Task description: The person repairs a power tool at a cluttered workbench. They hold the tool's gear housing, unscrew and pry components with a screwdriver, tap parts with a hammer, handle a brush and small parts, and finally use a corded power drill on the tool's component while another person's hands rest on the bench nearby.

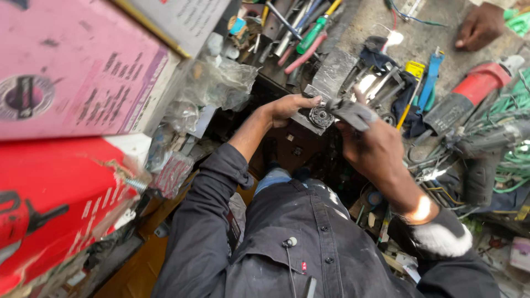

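The left hand [290,106] and the right hand [371,144] meet over a small round metal part [321,116], toothed like a gear or a bearing, which sits on a grey metal housing [331,77]. The left fingers are pressed on the edge of the housing, just beside the round part. The right hand is closed around a dark grey piece [353,112], which it brings against the round part from the other side. It looks like a step of fitting or removing this part; the next move probably needs a steady hold and a careful turn. The part is dirty and dull. Beyond the grip lie screwdrivers [309,33] and a red power tool [475,88]; another person's hand [479,26] rests far behind.
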